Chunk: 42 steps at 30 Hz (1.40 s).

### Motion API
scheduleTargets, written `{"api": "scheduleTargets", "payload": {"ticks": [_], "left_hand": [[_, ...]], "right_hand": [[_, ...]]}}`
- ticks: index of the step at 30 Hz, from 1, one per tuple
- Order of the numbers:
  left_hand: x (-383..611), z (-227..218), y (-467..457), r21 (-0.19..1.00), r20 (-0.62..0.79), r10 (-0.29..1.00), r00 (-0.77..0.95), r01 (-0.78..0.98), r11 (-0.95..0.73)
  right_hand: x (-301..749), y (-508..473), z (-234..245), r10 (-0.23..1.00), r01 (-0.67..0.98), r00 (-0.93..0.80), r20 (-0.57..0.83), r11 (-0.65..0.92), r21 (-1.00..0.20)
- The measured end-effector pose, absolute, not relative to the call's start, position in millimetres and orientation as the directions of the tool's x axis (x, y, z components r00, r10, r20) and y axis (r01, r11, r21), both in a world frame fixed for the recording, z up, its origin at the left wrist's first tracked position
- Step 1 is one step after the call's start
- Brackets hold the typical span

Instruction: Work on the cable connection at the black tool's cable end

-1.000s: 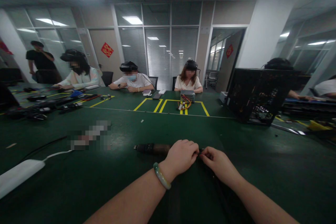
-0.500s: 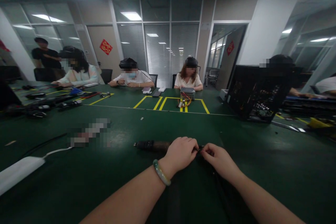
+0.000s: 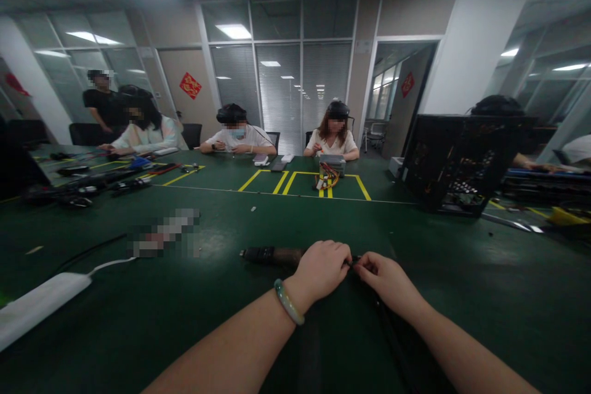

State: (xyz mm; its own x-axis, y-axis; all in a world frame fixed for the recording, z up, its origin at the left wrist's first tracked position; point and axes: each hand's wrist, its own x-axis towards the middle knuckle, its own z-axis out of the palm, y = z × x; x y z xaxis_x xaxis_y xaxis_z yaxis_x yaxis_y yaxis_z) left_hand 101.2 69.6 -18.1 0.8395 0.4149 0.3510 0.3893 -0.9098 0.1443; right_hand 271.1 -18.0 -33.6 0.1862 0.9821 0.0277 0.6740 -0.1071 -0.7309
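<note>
A corded electric screwdriver, with a dark barrel, black collar and small metal tip, lies on the green table with its tip to the left. My left hand is closed around its rear end, the fingers bent and covering that part. Right beside it, my right hand pinches a small dark end of the black cable, thumb against forefinger. Both sets of fingertips nearly meet; the joint between them is mostly hidden. From under my right hand the cable runs down toward the front edge.
On the left are a white power strip and dark cables. An open black computer case stands at the right. Across the table, a grey power supply with colored wires sits by yellow tape. Several people work around.
The view has shifted slightly, so the table's things appear a little farther right. Both hands keep nearly the same pose. A person across the table has raised a hand.
</note>
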Motion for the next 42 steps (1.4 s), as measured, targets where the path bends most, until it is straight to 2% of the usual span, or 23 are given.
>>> {"api": "scheduleTargets", "payload": {"ticks": [10, 30, 42], "left_hand": [[100.7, -21.6, 70.3, 0.209, 0.371, 0.462, 0.805, 0.412, -0.887], [99.3, -17.5, 73.1, 0.146, 0.340, 0.375, 0.862, 0.346, -0.927], [100.8, -16.1, 69.7, 0.116, 0.342, 0.400, 0.850, 0.384, -0.916]], "right_hand": [[274.2, -15.9, -37.5, 0.983, 0.690, 0.178, 0.049, -0.090, -0.718], [277.0, -15.3, -39.5, 0.982, 0.683, 0.186, 0.013, -0.120, -0.720], [276.5, -15.1, -40.3, 0.987, 0.680, 0.162, 0.021, -0.096, -0.727]]}}
